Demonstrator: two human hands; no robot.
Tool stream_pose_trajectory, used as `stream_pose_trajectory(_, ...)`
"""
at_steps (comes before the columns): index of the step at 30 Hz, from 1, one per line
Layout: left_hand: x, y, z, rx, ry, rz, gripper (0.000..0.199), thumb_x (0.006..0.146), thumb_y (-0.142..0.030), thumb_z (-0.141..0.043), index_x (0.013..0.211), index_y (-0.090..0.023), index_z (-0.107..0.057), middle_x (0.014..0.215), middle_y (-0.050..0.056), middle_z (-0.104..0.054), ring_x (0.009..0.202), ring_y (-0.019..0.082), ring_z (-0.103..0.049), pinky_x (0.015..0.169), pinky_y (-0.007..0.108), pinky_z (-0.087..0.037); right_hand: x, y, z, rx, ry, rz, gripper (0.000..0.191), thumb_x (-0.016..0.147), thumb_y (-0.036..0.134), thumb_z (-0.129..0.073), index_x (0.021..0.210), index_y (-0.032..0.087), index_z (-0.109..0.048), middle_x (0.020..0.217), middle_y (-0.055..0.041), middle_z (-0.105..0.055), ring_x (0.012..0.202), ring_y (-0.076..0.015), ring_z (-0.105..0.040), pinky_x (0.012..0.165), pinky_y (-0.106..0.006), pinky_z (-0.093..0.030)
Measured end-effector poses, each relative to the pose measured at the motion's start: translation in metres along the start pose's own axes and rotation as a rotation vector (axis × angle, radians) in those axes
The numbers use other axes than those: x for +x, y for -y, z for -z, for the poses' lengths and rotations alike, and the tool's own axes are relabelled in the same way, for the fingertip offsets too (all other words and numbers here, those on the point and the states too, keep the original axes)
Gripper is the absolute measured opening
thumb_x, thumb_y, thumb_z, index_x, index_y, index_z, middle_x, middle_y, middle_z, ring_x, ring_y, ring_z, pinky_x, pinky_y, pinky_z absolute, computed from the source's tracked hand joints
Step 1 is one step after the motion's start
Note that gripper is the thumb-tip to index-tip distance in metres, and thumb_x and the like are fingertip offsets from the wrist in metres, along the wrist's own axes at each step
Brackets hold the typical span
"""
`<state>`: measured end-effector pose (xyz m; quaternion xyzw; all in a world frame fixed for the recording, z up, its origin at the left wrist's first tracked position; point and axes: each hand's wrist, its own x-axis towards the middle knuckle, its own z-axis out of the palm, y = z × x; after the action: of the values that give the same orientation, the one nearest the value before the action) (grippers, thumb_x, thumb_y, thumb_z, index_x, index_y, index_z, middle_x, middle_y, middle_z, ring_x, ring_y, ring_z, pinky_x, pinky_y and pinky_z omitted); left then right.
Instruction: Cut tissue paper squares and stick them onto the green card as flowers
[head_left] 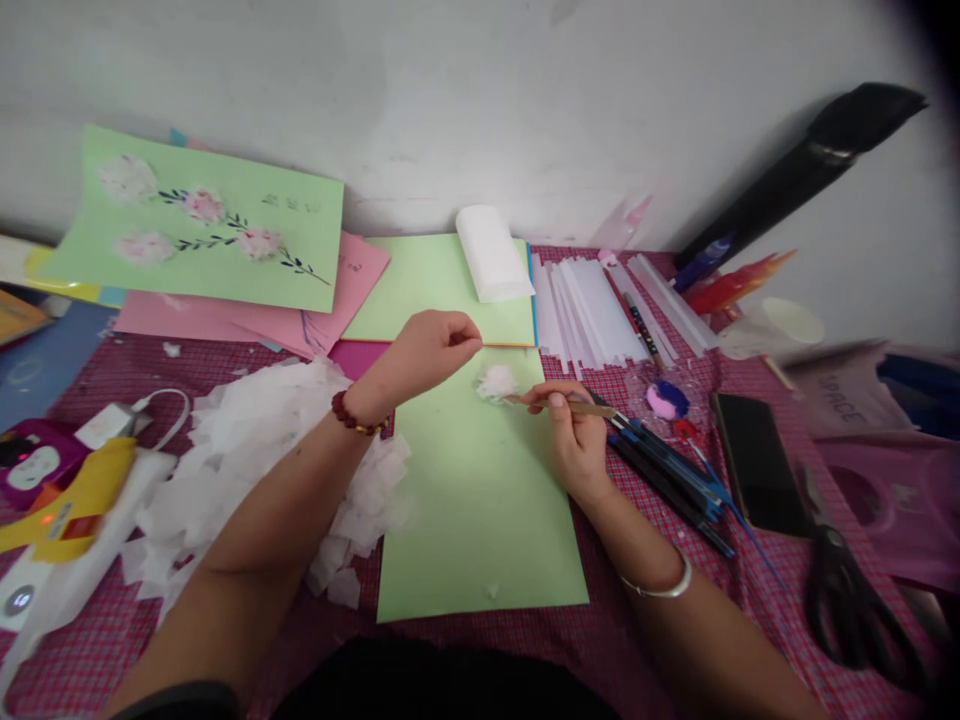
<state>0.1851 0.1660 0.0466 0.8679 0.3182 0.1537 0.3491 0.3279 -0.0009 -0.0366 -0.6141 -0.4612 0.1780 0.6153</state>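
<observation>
My right hand (576, 440) holds a thin brown stick (581, 406), its tip touching a small white paper flower (496, 382). The flower lies on the upper part of a green sheet (480, 500). Above the sheet, up and to the left of the flower, my left hand (442, 345) is closed with fingertips pinched; what is between them, if anything, is too small to make out. A heap of white paper squares (247, 440) spreads beside and under my left forearm.
A green card with pink-white flowers (225, 225) leans at back left. Tissue (491, 252) and white strips (589, 310) lie behind. A yellow glue gun (94, 495) is left; pens (667, 475), a phone (759, 460) and scissors (851, 600) are right.
</observation>
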Motion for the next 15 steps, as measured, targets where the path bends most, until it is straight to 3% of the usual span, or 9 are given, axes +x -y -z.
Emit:
stream_pose_trajectory(4,0.000,0.001,0.002,-0.002,-0.012,0.001,0.020,0.081,-0.026,-0.052,0.075,-0.014,-0.067,0.063,0.000,-0.060,0.060,0.011,-0.048,0.056,0.024,-0.034,0.000,-0.001,0.001,-0.134,0.062,0.055,0.024,0.100,0.032,-0.042,0.093,0.025,-0.064,0.086,-0.0043,-0.068,0.077,-0.0199,-0.063,0.072,-0.037,-0.052)
stream_pose_trajectory(11,-0.002,-0.001,0.020,-0.060,-0.114,0.014,0.016,0.078,-0.022,-0.054,0.072,-0.013,-0.066,0.062,0.000,-0.057,0.059,0.010,-0.047,0.055,0.024,-0.034,-0.002,-0.004,0.005,-0.381,0.210,0.312,0.021,0.096,0.021,-0.046,0.101,0.027,-0.066,0.096,-0.0061,-0.073,0.093,-0.0243,-0.065,0.085,-0.045,-0.049)
stream_pose_trajectory(13,-0.008,-0.005,0.031,-0.077,-0.158,0.022,0.014,0.078,-0.021,-0.056,0.073,-0.013,-0.065,0.063,0.000,-0.057,0.061,0.010,-0.049,0.056,0.024,-0.035,-0.004,-0.003,0.005,-0.358,0.218,0.311,0.020,0.095,0.024,-0.048,0.099,0.027,-0.068,0.095,-0.0061,-0.073,0.092,-0.0253,-0.066,0.084,-0.046,-0.049)
stream_pose_trajectory(15,-0.016,-0.012,0.044,-0.093,-0.194,0.028,0.014,0.079,-0.022,-0.056,0.075,-0.013,-0.065,0.066,0.000,-0.057,0.065,0.011,-0.053,0.058,0.024,-0.037,-0.005,0.000,0.006,-0.252,0.138,0.231,0.021,0.095,0.029,-0.049,0.095,0.027,-0.069,0.091,-0.0063,-0.072,0.087,-0.0255,-0.065,0.080,-0.046,-0.050)
